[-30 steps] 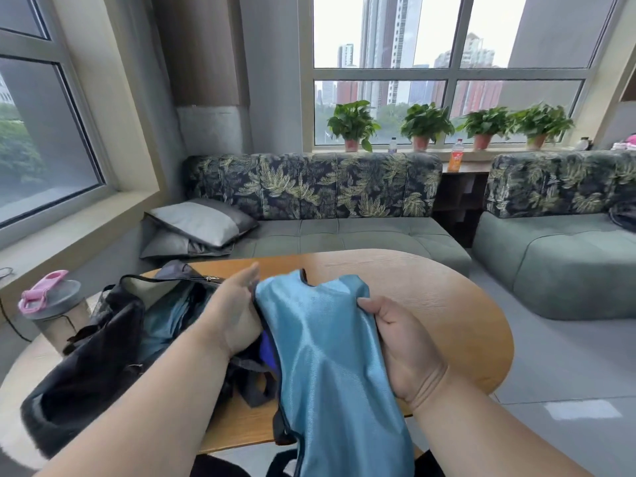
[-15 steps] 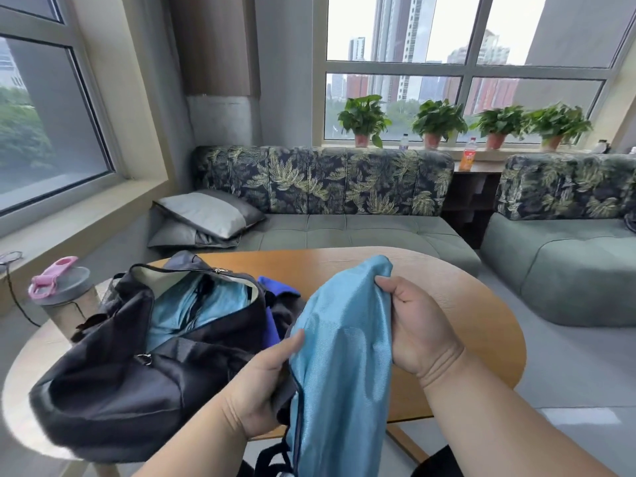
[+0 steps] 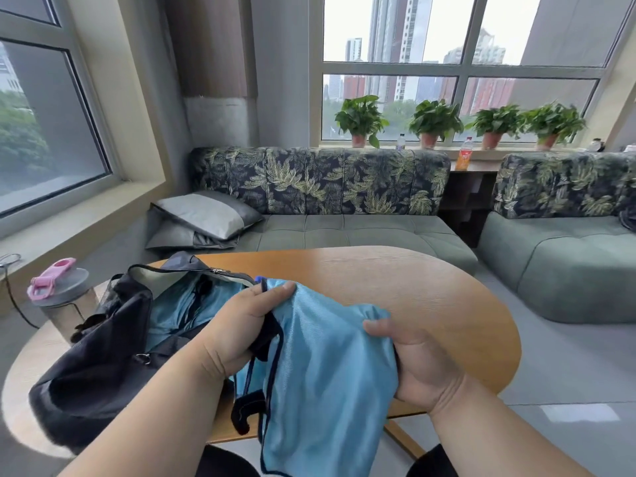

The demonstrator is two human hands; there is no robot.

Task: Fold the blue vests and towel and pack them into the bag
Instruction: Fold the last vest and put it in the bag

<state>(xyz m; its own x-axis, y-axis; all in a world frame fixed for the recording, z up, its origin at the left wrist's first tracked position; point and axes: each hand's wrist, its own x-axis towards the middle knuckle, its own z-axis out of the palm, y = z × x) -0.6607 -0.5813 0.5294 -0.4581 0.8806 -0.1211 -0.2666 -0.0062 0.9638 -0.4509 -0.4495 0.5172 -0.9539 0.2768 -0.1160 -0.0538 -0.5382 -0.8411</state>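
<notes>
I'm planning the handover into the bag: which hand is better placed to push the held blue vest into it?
Probably the left hand. It grips the vest right beside the open bag, which lies on the table's left side. The right hand grips the vest's far edge, away from the opening.

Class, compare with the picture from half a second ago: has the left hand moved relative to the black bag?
Yes. The left hand, gripping the blue vest, has risen from below the black bag to its open mouth, farther across the table.
</notes>
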